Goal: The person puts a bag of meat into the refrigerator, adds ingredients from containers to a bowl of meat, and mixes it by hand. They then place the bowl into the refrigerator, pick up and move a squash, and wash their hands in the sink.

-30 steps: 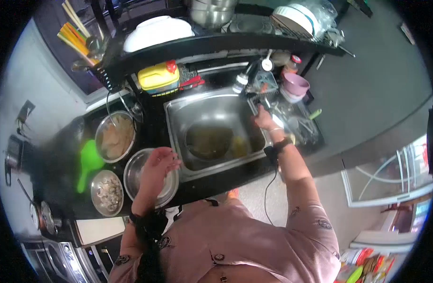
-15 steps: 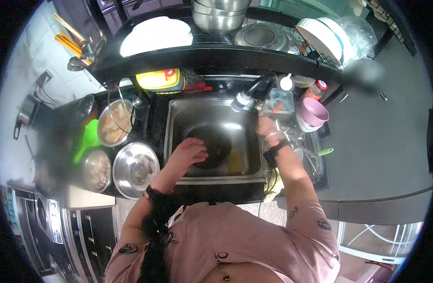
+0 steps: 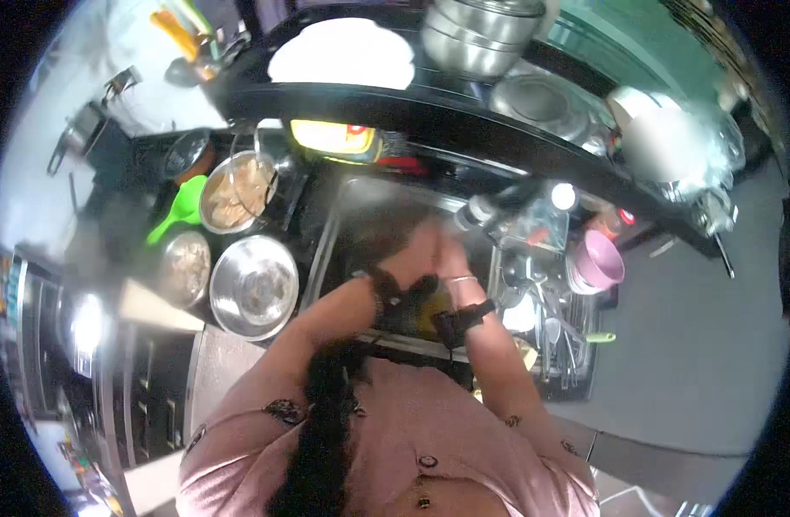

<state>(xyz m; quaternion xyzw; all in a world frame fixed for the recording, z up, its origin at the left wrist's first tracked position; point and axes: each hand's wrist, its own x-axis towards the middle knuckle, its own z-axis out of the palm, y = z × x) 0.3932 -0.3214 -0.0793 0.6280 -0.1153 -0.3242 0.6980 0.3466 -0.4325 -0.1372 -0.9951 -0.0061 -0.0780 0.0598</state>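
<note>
Fingers [image 3: 429,233] of the left hand [image 3: 412,252] and right hand [image 3: 449,257] meet over the steel sink [image 3: 324,250], beside the faucet head [image 3: 474,213] — motion blur hides how far they are spread and whether they grip anything. Working low inside the basin, wrists angled down, should catch drips and spare both dark wristbands. The basin has straight, shiny edges; left of it sits a round, mirror-smooth metal bowl [image 3: 279,265] — right of it, a matte pink bowl [image 3: 599,260] tilts near slim metal utensils [image 3: 550,332].
</note>
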